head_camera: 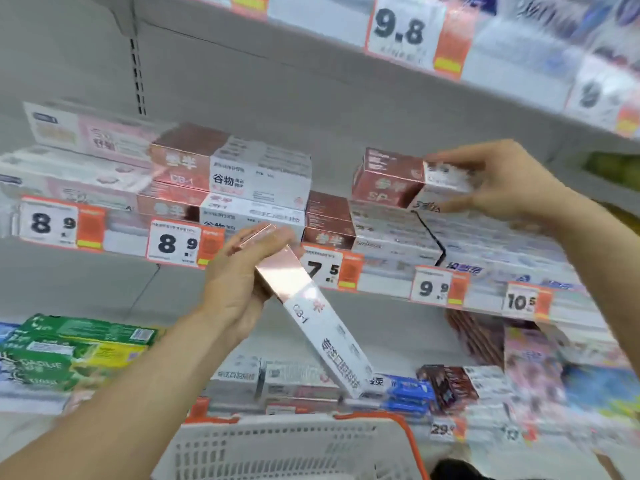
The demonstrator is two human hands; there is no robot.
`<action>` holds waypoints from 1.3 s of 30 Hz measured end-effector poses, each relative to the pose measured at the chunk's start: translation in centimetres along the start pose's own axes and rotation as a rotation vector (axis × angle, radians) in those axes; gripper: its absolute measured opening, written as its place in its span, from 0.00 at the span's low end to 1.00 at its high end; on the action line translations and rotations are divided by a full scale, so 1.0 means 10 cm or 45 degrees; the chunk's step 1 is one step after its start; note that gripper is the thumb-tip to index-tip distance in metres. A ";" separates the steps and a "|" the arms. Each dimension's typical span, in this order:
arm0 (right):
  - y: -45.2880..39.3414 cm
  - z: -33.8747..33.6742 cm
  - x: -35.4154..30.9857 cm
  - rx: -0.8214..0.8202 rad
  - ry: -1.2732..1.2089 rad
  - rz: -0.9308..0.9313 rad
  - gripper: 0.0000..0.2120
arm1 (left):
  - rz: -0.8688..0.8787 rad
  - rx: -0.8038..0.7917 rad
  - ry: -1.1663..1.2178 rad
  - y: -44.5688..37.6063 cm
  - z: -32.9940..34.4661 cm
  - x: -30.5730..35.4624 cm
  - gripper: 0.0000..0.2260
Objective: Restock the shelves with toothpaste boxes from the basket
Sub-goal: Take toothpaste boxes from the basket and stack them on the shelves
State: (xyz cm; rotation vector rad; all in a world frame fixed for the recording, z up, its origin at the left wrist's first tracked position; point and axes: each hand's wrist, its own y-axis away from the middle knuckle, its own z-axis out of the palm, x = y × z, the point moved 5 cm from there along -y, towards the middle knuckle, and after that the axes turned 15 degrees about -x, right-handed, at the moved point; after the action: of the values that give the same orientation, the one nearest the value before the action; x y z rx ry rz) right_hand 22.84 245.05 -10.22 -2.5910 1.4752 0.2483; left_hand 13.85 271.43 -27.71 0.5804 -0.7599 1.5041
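Note:
My left hand grips a long toothpaste box, rose-gold at its top end and white below, held tilted in front of the middle shelf. My right hand holds the white end of a red and white toothpaste box that lies on top of a stack at the right of that shelf. More red and white boxes are stacked to the left on the same shelf. The white basket with an orange rim sits below, at the bottom of the view; its contents are not visible.
Price tags run along the shelf edge. An upper shelf carries a 9.8 tag. The lower shelf holds green boxes at left, white and blue boxes in the middle, pink packs at right. The picture is motion-blurred.

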 end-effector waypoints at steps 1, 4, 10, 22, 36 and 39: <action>-0.18 -0.02 0.11 -0.007 0.075 0.030 0.32 | 0.006 -0.005 0.015 -0.01 0.01 0.00 0.41; -0.65 0.07 0.33 -0.066 0.244 0.120 0.31 | 0.016 -0.039 0.028 -0.03 0.03 -0.03 0.34; -1.38 0.33 0.55 -0.126 0.369 0.237 0.33 | -0.006 -0.136 0.101 -0.12 -0.03 -0.01 0.26; -2.17 0.97 0.80 -0.516 0.009 0.290 0.30 | 0.041 -0.173 0.116 -0.35 -0.17 0.14 0.16; -1.95 0.98 0.81 -0.756 -0.346 0.285 0.14 | 0.029 -0.014 0.041 -0.34 -0.14 0.11 0.20; -1.87 0.98 0.74 -0.711 -0.308 0.259 0.15 | 0.023 0.021 0.062 -0.31 -0.13 0.13 0.26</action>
State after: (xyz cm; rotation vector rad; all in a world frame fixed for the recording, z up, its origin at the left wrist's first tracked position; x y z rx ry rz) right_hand 41.96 250.39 -20.43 -2.6526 1.7709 1.0999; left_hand 16.96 273.24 -27.23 0.5486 -0.7168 1.5369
